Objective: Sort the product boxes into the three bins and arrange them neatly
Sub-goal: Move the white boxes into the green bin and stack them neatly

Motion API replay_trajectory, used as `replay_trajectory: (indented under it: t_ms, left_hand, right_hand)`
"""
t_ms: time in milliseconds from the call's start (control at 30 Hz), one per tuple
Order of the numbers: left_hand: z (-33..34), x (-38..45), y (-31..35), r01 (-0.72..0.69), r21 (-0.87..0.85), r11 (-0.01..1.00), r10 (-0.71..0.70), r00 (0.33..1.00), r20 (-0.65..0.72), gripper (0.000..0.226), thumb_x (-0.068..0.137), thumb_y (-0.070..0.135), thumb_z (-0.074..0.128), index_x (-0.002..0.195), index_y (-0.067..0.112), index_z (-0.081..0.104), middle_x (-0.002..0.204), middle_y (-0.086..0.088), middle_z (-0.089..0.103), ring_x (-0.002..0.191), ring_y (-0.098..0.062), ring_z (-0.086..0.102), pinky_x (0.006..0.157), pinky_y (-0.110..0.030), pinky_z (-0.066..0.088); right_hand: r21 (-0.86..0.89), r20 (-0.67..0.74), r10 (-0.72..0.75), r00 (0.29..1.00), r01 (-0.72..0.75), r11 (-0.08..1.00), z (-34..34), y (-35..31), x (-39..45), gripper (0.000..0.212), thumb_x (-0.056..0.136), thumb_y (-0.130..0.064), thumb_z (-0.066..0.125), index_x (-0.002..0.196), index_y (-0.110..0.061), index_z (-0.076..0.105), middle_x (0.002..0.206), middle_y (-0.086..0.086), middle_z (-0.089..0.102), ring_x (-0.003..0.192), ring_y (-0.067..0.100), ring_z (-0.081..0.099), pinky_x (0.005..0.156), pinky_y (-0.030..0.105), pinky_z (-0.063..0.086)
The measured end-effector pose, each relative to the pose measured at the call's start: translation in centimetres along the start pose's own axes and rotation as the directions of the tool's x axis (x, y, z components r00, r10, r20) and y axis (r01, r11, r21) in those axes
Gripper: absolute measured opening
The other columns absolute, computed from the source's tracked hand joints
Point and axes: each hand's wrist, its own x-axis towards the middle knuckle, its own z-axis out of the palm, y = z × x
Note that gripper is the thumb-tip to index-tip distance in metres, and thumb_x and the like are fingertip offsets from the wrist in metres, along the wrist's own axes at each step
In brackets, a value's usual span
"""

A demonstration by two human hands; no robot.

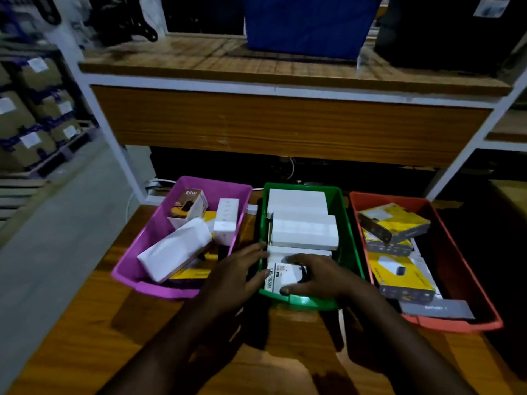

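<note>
Three bins stand side by side on the wooden table: a purple bin (pixel 134 269) on the left, a green bin (pixel 349 223) in the middle, an orange-red bin (pixel 467 269) on the right. The green bin holds stacked white boxes (pixel 303 230) and, at its near end, a white printed box (pixel 281 276). My left hand (pixel 236 276) grips that box's left side over the bin wall. My right hand (pixel 320 276) lies on top of it, fingers curled over its near edge. The purple bin holds mixed white boxes (pixel 174 249) and a 65W box (pixel 188 206). Yellow boxes (pixel 395 222) fill the orange-red bin.
A grey flat box (pixel 436 307) lies at the near end of the orange-red bin. Behind the bins rises a white-framed wooden shelf (pixel 285 124) with a blue crate (pixel 308 27) on top. Cartons (pixel 31 118) are stacked far left. Bare tabletop (pixel 85 337) lies in front.
</note>
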Motion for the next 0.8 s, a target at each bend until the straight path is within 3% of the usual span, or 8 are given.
replay_trajectory:
  t_ms: [200,300,367,467,600,667,733,800]
  left_hand:
    - [0.4,0.0,0.2,-0.017,0.112,0.994,0.018,1.000,-0.005,0.047,0.094,0.043,0.061,0.139,0.028,0.061,0.154,0.019,0.045,0.131,-0.002,0.052,0.105,-0.019,0.041]
    - [0.6,0.1,0.0,-0.033,0.139,0.990,0.034,0.999,-0.010,0.047,0.095,0.042,0.061,0.139,0.027,0.061,0.153,0.016,0.047,0.133,-0.004,0.051,0.106,-0.021,0.039]
    - [0.8,0.3,0.0,-0.058,0.171,0.984,0.060,0.998,-0.008,0.048,0.096,0.042,0.060,0.141,0.025,0.059,0.154,0.012,0.047,0.137,-0.007,0.047,0.110,-0.023,0.036]
    - [1.2,0.8,-0.3,-0.070,0.225,0.972,0.061,0.997,0.045,0.058,0.097,0.052,0.049,0.148,0.023,0.051,0.158,0.007,0.042,0.148,-0.011,0.034,0.121,-0.031,0.022]
    - [1.4,1.2,1.4,-0.095,0.158,0.983,0.089,0.995,0.043,0.076,0.096,0.071,0.019,0.147,0.023,0.050,0.158,0.007,0.041,0.149,-0.005,0.017,0.127,-0.041,0.005]
    - [1.1,1.4,3.3,-0.038,0.025,0.999,0.037,0.999,0.018,0.057,0.101,0.058,0.037,0.148,0.027,0.047,0.156,0.013,0.032,0.142,-0.003,0.008,0.124,-0.041,0.006]
    - [1.4,2.2,5.3,-0.003,-0.187,0.982,0.001,1.000,-0.011,0.056,0.099,0.045,0.055,0.151,0.030,0.041,0.155,0.015,0.033,0.144,-0.004,0.014,0.120,-0.036,0.022]
    - [2.0,3.3,7.1,-0.012,-0.398,0.917,-0.004,0.999,-0.038,0.063,0.093,0.041,0.067,0.150,0.030,0.043,0.153,0.010,0.046,0.140,-0.005,0.043,0.110,-0.031,0.045]
  right_hand:
    - [-0.255,0.004,0.097,0.995,-0.092,0.962,1.1,-1.6,1.9,0.077,0.070,-0.081,0.075,0.119,-0.021,0.071,0.121,0.007,0.072,0.111,0.028,0.069,0.086,0.039,0.057]
    - [-0.261,0.047,0.167,0.985,-0.149,0.954,0.6,-2.2,2.3,0.101,0.068,-0.091,0.063,0.138,-0.018,0.064,0.140,0.009,0.066,0.130,0.031,0.061,0.103,0.042,0.052]
    - [-0.191,0.096,0.211,0.973,-0.190,0.963,-0.2,-2.5,2.1,0.105,0.070,-0.088,0.066,0.147,-0.017,0.057,0.150,0.007,0.060,0.136,0.029,0.057,0.111,0.043,0.048]
    - [0.040,0.107,0.183,0.977,-0.189,0.981,-0.8,-2.1,1.7,0.077,0.065,-0.079,0.079,0.119,-0.024,0.073,0.122,-0.001,0.075,0.110,0.020,0.069,0.101,0.046,0.056]
    - [0.307,-0.132,0.166,0.977,-0.119,0.944,-0.8,-1.1,-0.5,0.055,0.067,-0.063,0.086,0.104,-0.025,0.070,0.098,-0.003,0.074,0.076,0.013,0.068,0.068,0.037,0.058]
    - [0.438,-0.300,0.175,0.938,-0.028,0.899,-0.8,-1.4,-2.4,0.040,0.079,-0.050,0.086,0.103,-0.024,0.067,0.094,-0.003,0.073,0.065,0.012,0.066,0.058,0.031,0.051]
    - [0.462,-0.495,0.162,0.854,0.100,0.881,-0.8,-1.5,-4.9,0.034,0.082,-0.047,0.082,0.105,-0.029,0.065,0.103,-0.007,0.071,0.082,0.009,0.070,0.068,0.028,0.053]
    - [0.463,-0.634,0.166,0.756,0.199,0.864,-1.1,-1.3,-7.6,0.031,0.083,-0.043,0.079,0.109,-0.032,0.065,0.112,-0.011,0.069,0.101,0.007,0.068,0.082,0.030,0.056]
